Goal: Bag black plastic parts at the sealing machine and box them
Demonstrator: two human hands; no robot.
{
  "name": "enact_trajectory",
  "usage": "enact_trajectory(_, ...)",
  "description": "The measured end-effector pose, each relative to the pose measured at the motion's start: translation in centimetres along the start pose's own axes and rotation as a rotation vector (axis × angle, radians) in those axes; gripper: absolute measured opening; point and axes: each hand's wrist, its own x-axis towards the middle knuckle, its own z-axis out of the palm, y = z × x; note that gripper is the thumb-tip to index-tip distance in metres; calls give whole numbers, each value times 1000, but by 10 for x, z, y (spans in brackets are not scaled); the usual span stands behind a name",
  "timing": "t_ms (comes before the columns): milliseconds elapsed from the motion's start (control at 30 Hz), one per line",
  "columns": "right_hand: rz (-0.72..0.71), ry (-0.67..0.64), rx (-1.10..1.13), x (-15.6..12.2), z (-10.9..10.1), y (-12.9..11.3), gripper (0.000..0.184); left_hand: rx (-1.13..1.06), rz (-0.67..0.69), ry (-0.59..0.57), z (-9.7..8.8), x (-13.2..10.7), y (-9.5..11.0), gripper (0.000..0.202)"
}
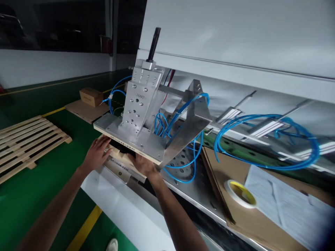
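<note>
An aluminium press head (140, 99) marked 3097 carries a flat metal plate (125, 134) with a cream-coloured underside. Below it, across a dark gap, lies a long cream-coloured block (125, 161) with dark printed marks along its front. My left hand (96, 155) is at the block's left end, its fingers bent over the edge and its thumb against the cream surface. Farther right, my right hand (143, 164) reaches under the plate and grips the block from above. The plate partly hides its fingers.
Blue air hoses (183, 108) loop beside a metal bracket (196, 118). At right lie a coiled blue hose (267, 165), a tape roll (240, 194) and papers (282, 205) on cardboard (227, 170). A wooden pallet (31, 141) and a carton (91, 97) are on the left.
</note>
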Motion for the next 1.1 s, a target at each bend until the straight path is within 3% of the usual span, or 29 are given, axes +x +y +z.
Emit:
enact_trajectory(233, -14, 25, 46, -6, -8, -4, 48, 36, 7, 43, 2, -4, -3, 45)
enact_trajectory(367, 40, 75, 26, -37, -1, -10, 47, 41, -2, 44, 1, -6, -2, 46)
enact_trajectory(533, 112, 270, -92, -76, 14, -22, 56, 76, 18, 36, 2, -9, -4, 48)
enact_trajectory(700, 131, 197, -66, -78, 7, -34, 61, 70, -11, 28, -9, -8, -5, 51)
enact_trajectory(767, 145, 193, 5, -93, 2, -44, 61, 27, -5, 55, -18, -16, 2, 51)
enact_trajectory(833, 109, 217, 108, -123, 0, -60, 57, -42, -13, 118, -24, -38, 17, 53)
enact_trajectory(933, -29, 244, 313, -191, 4, -89, 47, -125, -83, 221, -26, -99, 59, 54)
enact_trajectory(1000, -117, 254, 428, -240, 3, -103, 40, -181, -67, 137, -22, -152, 97, 52)
enact_trajectory(1100, -115, 253, 511, -304, -10, -103, 36, -309, 150, -64, -11, -227, 161, 56)
